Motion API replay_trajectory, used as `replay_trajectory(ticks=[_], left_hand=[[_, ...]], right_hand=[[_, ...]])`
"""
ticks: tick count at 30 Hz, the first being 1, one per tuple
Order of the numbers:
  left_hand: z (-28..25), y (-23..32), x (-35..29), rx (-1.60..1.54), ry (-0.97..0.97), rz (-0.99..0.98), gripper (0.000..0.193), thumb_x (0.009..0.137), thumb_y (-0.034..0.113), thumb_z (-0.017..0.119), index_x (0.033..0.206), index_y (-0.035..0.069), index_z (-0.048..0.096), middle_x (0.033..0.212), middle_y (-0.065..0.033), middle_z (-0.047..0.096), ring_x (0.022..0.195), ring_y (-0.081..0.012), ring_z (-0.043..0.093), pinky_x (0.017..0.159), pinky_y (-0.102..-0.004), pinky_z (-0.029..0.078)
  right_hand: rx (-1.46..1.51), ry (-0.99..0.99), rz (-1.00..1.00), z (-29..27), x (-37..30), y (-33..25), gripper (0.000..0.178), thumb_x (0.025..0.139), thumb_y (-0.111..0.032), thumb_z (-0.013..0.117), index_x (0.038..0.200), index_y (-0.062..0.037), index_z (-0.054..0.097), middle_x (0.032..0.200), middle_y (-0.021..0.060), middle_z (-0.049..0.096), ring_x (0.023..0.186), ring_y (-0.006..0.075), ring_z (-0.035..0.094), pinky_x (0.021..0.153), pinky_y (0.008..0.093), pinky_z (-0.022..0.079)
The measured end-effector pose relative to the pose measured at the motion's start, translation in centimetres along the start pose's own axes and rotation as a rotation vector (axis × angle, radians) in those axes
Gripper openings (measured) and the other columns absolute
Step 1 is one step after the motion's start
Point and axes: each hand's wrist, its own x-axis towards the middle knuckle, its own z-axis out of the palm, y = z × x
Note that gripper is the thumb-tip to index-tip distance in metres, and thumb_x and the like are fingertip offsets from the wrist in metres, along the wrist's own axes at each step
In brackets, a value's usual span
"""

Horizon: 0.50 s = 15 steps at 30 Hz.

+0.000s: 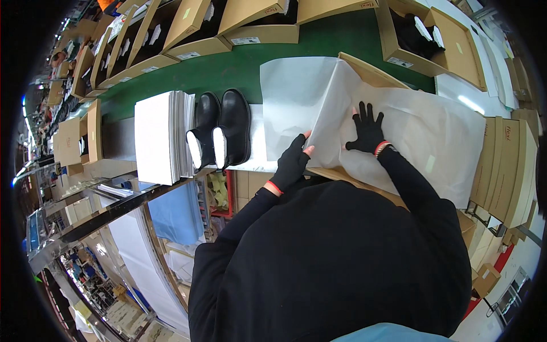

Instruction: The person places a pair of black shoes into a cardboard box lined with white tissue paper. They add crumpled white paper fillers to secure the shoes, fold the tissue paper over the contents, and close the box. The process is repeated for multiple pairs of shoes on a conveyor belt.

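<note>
A large sheet of thin white wrapping paper (433, 122) lies over an open cardboard box (364, 71), whose far and near edges show from under it. My right hand (367, 131), in a black glove with bare fingertips, presses flat on the paper with its fingers spread. On the paper's near left part, my left hand (292, 162), gloved likewise, grips a fold by the box's left side. Left of the paper stands a pair of black boots (232, 125) with white stuffing in their openings.
A thick stack of white paper (159, 137) is left of the boots. Open boxes (256, 34) with dark footwear line the green bench (228, 71) at the back. Another open box (399, 54) sits at the back right. Flat closed boxes (501, 165) are stacked on the right.
</note>
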Motion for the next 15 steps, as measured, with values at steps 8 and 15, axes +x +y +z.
replay_trajectory(ticks=[8, 15], left_hand=[[3.1, 5.4, 0.9, 0.524, -0.017, 0.61, 0.065, 0.076, 0.01, 0.067, 0.138, 0.012, 0.047, 0.093, -0.0105, 0.06, 0.086, -0.0291, 0.059, 0.076, -0.0405, 0.047], [14.0, 7.9, 4.3, 0.651, -0.526, 0.832, 0.071, 0.079, 0.006, 0.055, 0.146, 0.017, 0.035, 0.074, -0.0091, 0.06, 0.06, -0.0246, 0.059, 0.055, -0.0371, 0.045]], right_hand=[[0.424, 0.639, -0.037, -3.6, 1.2, 5.5, 0.063, 0.065, -0.048, 0.079, 0.112, -0.0096, 0.062, 0.107, 0.0088, 0.063, 0.106, 0.0293, 0.057, 0.086, 0.0466, 0.043], [0.182, 0.689, 0.181, -10.1, -1.4, 17.6, 0.053, 0.062, -0.04, 0.084, 0.103, -0.0119, 0.067, 0.096, 0.0088, 0.067, 0.089, 0.0271, 0.063, 0.075, 0.0404, 0.048]])
